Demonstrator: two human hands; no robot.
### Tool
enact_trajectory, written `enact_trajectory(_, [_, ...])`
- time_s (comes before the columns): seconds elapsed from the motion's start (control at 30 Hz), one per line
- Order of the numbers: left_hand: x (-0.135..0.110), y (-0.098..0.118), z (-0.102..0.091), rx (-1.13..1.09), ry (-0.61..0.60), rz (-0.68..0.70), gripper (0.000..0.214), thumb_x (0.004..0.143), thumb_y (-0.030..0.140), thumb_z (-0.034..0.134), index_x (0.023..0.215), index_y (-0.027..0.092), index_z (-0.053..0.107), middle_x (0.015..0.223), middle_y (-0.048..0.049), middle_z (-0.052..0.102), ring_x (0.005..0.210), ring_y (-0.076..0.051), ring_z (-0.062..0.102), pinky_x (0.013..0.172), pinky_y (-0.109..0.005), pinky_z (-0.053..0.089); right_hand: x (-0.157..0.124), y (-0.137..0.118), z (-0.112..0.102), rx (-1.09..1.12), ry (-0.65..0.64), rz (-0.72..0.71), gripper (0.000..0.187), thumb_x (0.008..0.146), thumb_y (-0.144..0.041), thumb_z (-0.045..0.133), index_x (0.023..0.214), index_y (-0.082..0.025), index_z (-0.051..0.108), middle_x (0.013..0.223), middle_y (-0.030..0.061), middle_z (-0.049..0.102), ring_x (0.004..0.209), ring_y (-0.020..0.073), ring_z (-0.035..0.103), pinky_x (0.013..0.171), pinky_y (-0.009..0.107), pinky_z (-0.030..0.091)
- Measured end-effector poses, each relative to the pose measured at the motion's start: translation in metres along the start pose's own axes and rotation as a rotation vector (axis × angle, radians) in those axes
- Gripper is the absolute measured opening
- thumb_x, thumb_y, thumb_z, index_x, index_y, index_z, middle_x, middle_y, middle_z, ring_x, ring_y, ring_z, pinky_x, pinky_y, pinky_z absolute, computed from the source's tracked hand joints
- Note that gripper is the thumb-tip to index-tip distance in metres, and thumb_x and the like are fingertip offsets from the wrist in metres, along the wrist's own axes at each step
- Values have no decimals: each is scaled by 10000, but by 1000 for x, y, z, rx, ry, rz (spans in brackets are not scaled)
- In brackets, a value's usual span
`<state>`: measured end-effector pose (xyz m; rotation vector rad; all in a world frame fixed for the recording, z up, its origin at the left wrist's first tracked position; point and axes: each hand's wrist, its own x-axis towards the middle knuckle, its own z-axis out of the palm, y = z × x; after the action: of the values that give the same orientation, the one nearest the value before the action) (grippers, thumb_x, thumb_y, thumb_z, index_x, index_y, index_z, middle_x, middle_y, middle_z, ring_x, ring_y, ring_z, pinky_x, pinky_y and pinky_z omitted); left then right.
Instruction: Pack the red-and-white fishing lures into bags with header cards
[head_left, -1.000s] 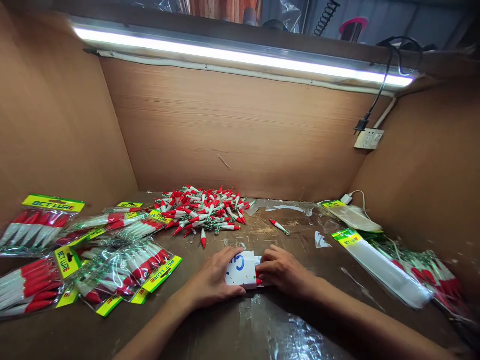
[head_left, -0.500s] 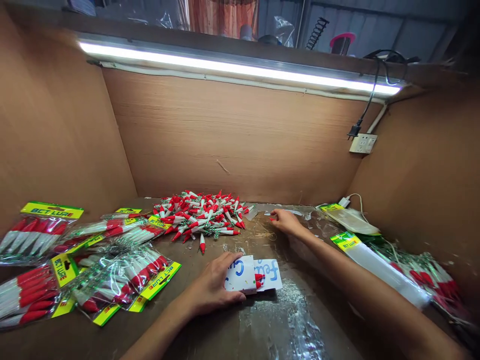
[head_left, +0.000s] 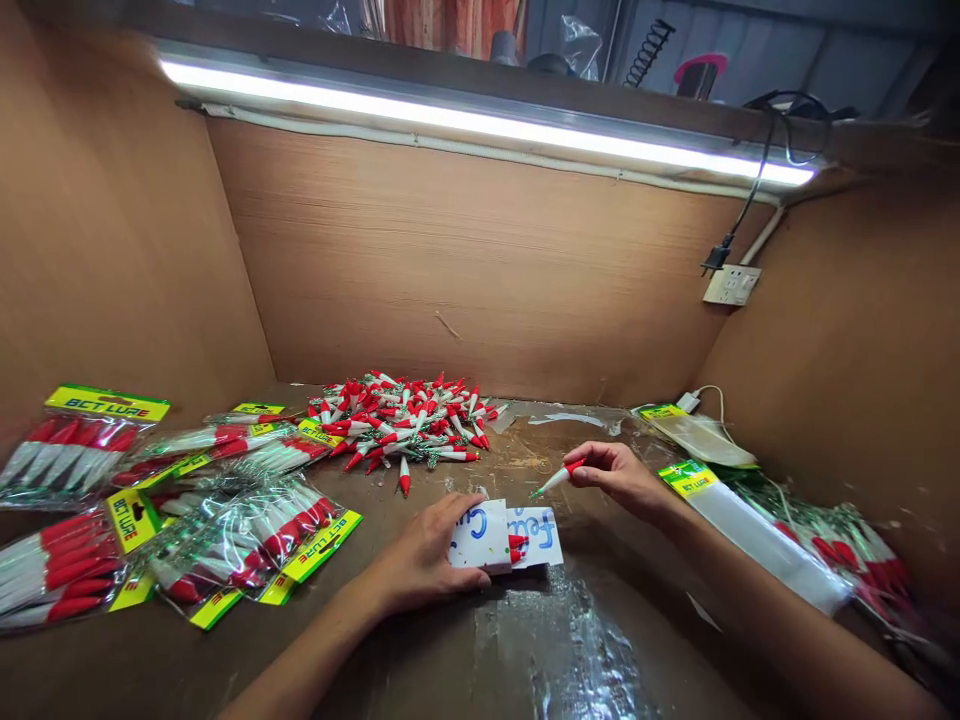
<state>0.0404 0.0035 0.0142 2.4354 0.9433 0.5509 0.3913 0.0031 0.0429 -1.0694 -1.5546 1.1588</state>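
Observation:
My left hand [head_left: 425, 551] lies on a small white box [head_left: 481, 537] with blue writing and grips its left end on the brown bench. A white card flap [head_left: 541, 528] with blue letters sticks out of its right side, with red lure heads showing at the opening. My right hand [head_left: 616, 473] pinches one red-and-white lure [head_left: 558, 479] by its red head, just above and to the right of the box, white tip pointing left and down. A pile of loose red-and-white lures [head_left: 405, 420] lies behind the box.
Filled clear bags of lures with yellow-green header cards [head_left: 247, 530] are spread over the left of the bench. Empty bags with the same headers [head_left: 750, 530] lie on the right. A wall socket [head_left: 731, 284] and cable sit at the back right. Board walls enclose the bench on three sides.
My right hand left the box, reached back to a loose lure on the bench, picked it up and has brought it toward the box. My left hand stayed on the box.

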Motion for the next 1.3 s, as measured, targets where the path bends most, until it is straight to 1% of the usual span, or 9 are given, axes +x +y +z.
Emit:
enact_trajectory(0.17, [1,0,1,-4,8,1,892,682,468,841,1447,282,423,1457,-89,508,1316,-326,484,1106,-470,384,-5,5,29,-283,-47,-42,230,805,-379,770,928,-186,754,872,46,749,781,183,662,718,292,494])
enact_trajectory(0.37, [1,2,3,-26,23,6,876,659,468,855,1410,252,460,1381,-98,557,1232,-318,546,1050,-448,438,-6,5,81,-798,-77,-338,114,903,-270,671,957,-236,766,889,41,736,849,187,634,770,283,451])
enact_trajectory(0.47, [0,3,3,-39,27,3,882,640,445,867,1402,249,468,1328,-90,584,1174,-303,579,1010,-427,467,2,1,89,-837,-236,-399,123,914,-235,648,924,-233,771,853,33,746,830,175,630,775,268,444])
enact_trajectory(0.53, [-1,3,3,-35,26,-10,878,636,432,868,1401,260,474,1320,-84,586,1156,-302,587,996,-429,475,15,-1,84,-801,-415,-396,143,919,-239,637,899,-232,779,838,15,759,798,160,648,798,262,455])
enact_trajectory(0.6, [-2,3,2,-31,19,-29,871,638,425,864,1404,278,476,1325,-78,583,1155,-306,586,992,-436,476,37,0,73,-826,-443,-319,174,930,-267,614,930,-241,786,858,-5,773,771,149,675,783,243,480])
enact_trajectory(0.77, [-3,1,2,-33,18,-46,889,651,423,854,1433,302,449,1381,-69,555,1219,-327,547,1027,-456,454,125,14,51,-1088,-15,-153,317,975,-234,480,1195,-197,705,1155,76,734,1033,224,677,888,291,498])
enact_trajectory(0.97, [-3,-2,2,-53,33,-38,925,626,468,873,1431,297,451,1353,-80,569,1177,-309,576,1021,-449,465,205,33,45,-1281,26,-94,254,974,-270,578,1207,-188,639,1242,112,634,1117,249,615,945,410,514])
enact_trajectory(1.13, [-2,-4,3,-59,33,-26,949,603,498,886,1425,299,456,1372,-81,558,1205,-320,561,1029,-457,461,227,40,33,-1300,-106,-133,296,981,-342,585,1234,-188,595,1263,90,604,1051,218,630,896,430,551])
enact_trajectory(1.3, [-3,-4,2,-67,26,-21,928,628,471,874,1435,314,444,1352,-75,571,1186,-319,572,1016,-465,471,213,31,4,-1161,-101,-204,120,831,-232,715,880,-123,700,966,106,705,983,237,644,864,330,504])
